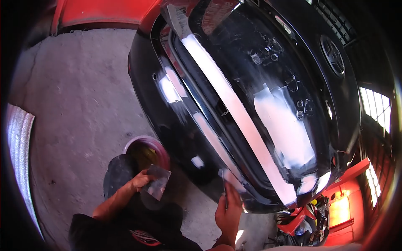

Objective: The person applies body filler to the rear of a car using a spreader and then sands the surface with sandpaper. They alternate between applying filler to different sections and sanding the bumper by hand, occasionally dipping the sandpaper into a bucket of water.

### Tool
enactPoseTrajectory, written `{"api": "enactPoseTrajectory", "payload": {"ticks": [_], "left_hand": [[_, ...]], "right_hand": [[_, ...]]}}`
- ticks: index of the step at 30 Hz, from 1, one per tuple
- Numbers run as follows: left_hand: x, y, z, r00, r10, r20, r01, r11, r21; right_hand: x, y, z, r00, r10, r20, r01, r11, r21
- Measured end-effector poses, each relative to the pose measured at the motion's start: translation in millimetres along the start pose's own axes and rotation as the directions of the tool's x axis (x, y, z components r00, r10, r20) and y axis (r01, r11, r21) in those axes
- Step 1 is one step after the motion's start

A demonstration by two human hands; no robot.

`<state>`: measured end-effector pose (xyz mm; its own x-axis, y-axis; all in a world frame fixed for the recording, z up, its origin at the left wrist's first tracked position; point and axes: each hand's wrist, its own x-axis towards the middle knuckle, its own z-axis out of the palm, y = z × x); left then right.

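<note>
A dark car bumper [167,115] with smooth pale filler patches [213,140] spans the middle of the head view. My left hand [141,180] is closed around the edge of a thin, square, greyish plate [158,183], held low in front of the bumper. At the bumper's lower right part, my right hand [229,207] reaches up with its fingers at a filler strip. Between those fingers is a thin, pale flat spreader [222,175], mostly hidden by them; its edge appears to touch the bumper surface.
Below the bumper, a pinkish round bucket [165,152] stands on the concrete floor [88,83]. Filler covers a large area [284,125] and a long strip on the black trunk lid [234,37]. Red and black parts [301,221] are piled at lower right. A silvery sheet [20,146] stands at left.
</note>
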<state>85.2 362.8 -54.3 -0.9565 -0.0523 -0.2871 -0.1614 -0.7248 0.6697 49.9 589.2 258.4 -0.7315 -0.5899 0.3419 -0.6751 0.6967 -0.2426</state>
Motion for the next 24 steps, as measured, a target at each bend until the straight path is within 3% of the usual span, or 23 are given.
{"api": "enactPoseTrajectory", "payload": {"ticks": [1,3,4,5,6,7,8,9,10,12,13,16,18,19,20,21,23,24], "left_hand": [[-1,2,1,1.0,0.002,0.026,-0.001,0.999,-0.041],[-12,11,11,0.999,-0.009,0.049,0.013,0.998,-0.064],[-22,26,21,0.997,-0.072,0.027,0.073,0.997,-0.035],[-28,34,28,0.991,-0.131,0.004,0.131,0.991,-0.005],[-27,28,25,0.991,-0.134,0.007,0.134,0.991,0.02],[-23,14,18,0.974,-0.165,0.152,0.183,0.977,-0.112],[-28,16,23,0.938,-0.18,0.295,0.253,0.939,-0.232],[-34,13,33,0.936,-0.229,0.268,0.29,0.932,-0.217],[-38,2,39,0.941,-0.274,0.2,0.305,0.942,-0.141],[-44,-17,73,0.936,-0.349,0.042,0.346,0.936,0.07],[-50,-12,95,0.943,-0.333,0.018,0.331,0.94,0.082],[-67,16,128,0.958,-0.27,-0.102,0.271,0.963,0.003],[-74,34,129,0.991,-0.13,0.037,0.133,0.985,-0.112],[-80,64,139,0.988,-0.137,0.077,0.138,0.99,-0.009],[-67,66,122,0.981,-0.073,0.179,0.083,0.995,-0.051],[-72,83,135,0.99,-0.023,0.141,0.015,0.998,0.061],[-76,100,146,0.993,0.034,0.11,-0.061,0.965,0.256],[-72,100,144,0.992,0.041,0.123,-0.08,0.94,0.332]], "right_hand": [[-16,13,3,1.0,0.008,-0.003,-0.008,1.0,0.012],[-51,42,15,0.89,0.368,0.269,-0.438,0.855,0.28],[-73,60,30,0.887,0.377,0.265,-0.447,0.845,0.295],[-94,81,50,0.848,0.483,0.22,-0.515,0.651,0.557],[-106,94,65,0.785,0.584,0.204,-0.495,0.396,0.773],[-110,97,75,0.78,0.595,0.193,-0.484,0.378,0.789],[-114,99,83,0.731,0.637,0.246,-0.455,0.186,0.871],[-118,100,93,0.683,0.662,0.308,-0.399,-0.014,0.917],[-120,101,107,0.678,0.67,0.303,-0.381,-0.032,0.924],[-117,108,135,0.795,0.572,0.203,-0.458,0.346,0.819],[-115,113,143,0.832,0.528,0.17,-0.516,0.623,0.588],[-120,133,151,0.845,0.426,0.324,-0.531,0.598,0.6],[-134,148,148,0.876,0.197,0.441,-0.298,0.939,0.172],[-142,159,163,0.878,0.153,0.453,-0.274,0.938,0.215],[-148,172,181,0.879,0.156,0.45,-0.305,0.91,0.282],[-155,198,200,0.881,0.157,0.446,-0.328,0.883,0.337],[-226,380,425,0.99,0.14,0.015,-0.126,0.836,0.533],[-252,452,514,0.972,0.121,-0.202,0.013,0.829,0.559]]}}
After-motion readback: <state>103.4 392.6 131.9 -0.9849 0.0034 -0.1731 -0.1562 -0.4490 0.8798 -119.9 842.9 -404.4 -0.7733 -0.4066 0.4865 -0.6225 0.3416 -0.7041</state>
